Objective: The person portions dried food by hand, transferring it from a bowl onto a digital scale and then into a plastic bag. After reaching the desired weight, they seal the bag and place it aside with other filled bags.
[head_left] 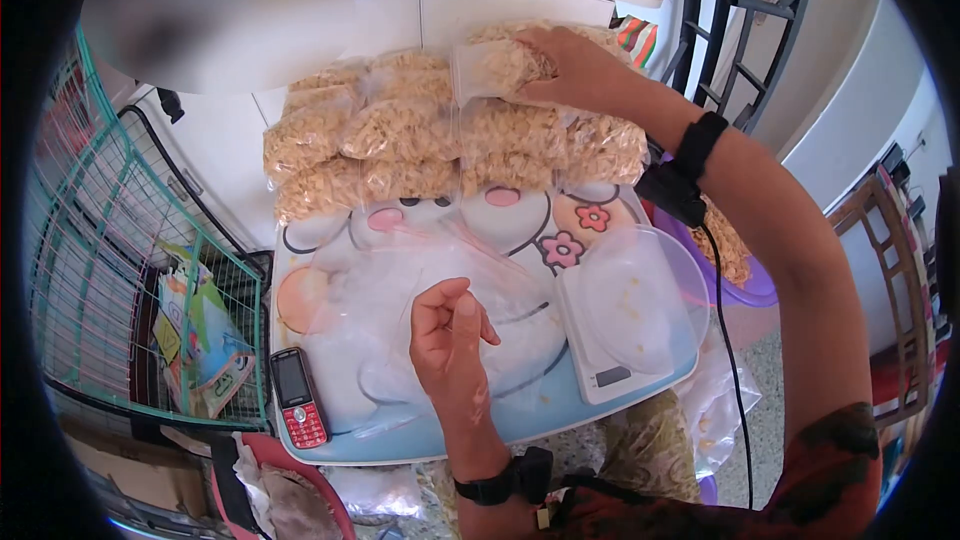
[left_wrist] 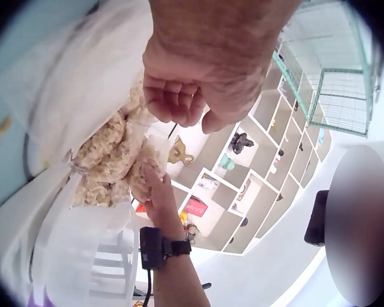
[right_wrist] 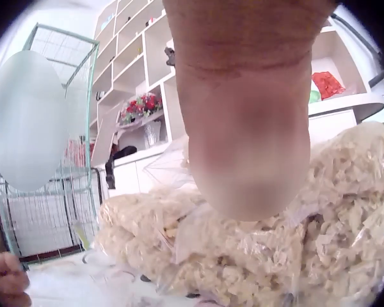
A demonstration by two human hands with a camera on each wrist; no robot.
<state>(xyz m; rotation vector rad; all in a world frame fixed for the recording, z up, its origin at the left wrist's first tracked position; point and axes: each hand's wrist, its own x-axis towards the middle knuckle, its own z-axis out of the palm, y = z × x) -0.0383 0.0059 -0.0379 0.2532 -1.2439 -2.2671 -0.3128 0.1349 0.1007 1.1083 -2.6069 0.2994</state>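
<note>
Clear plastic bags of pale dried flakes [head_left: 400, 130] stand stacked in rows at the far side of a small cartoon-printed table. My right hand [head_left: 575, 70] grips one bag of flakes [head_left: 490, 65] on top of the stack, thumb and fingers spread round its side. In the left wrist view the same right hand [left_wrist: 163, 198] shows against that bag [left_wrist: 147, 163]. Over flat clear plastic bags [head_left: 370, 290], my left hand [head_left: 450, 345] hovers with loosely curled fingers and holds nothing. Its fingers [right_wrist: 9, 281] also show at the right wrist view's lower left.
A white kitchen scale [head_left: 610, 380] bearing a clear round bowl [head_left: 645, 290] stands right of the flat bags. A red keypad phone [head_left: 298, 400] lies at the left corner. Past the right edge is a purple basin [head_left: 765, 285] of flakes; a green wire cage [head_left: 130, 240] stands left.
</note>
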